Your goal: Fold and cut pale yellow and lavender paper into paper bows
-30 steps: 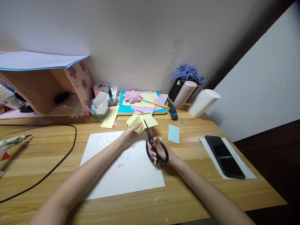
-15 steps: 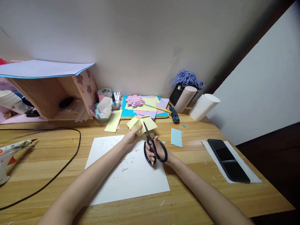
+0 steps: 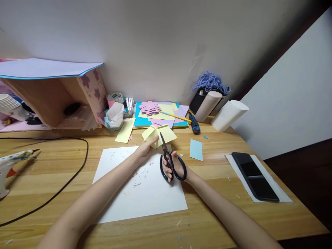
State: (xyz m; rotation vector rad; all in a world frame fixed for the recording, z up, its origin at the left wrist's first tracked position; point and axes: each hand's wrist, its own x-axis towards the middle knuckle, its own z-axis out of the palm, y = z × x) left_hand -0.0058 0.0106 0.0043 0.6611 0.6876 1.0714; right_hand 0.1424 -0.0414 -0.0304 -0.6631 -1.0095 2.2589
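My left hand (image 3: 146, 148) pinches a creased pale yellow paper (image 3: 167, 134), which is held above the far edge of a white sheet (image 3: 153, 199) with coloured marks. In my right hand (image 3: 174, 166) is a pair of black-handled scissors (image 3: 167, 157), its fingers around the handles. The blades point away from me and lie over the yellow paper near my left thumb; they look closed or nearly so. A light blue paper piece (image 3: 196, 150) lies to the right of the scissors.
Behind my hands lie stacked coloured papers (image 3: 141, 121), a layered pink paper flower (image 3: 149, 108), a pencil (image 3: 173, 116) and a utility knife (image 3: 194, 124). A phone (image 3: 255, 176) rests at right. At left are a glue gun (image 3: 15, 160), its black cable (image 3: 77, 173) and an open box (image 3: 88, 93).
The camera view has shifted slightly. The yellow paper is spread a little wider to the right. Both hands keep their hold.
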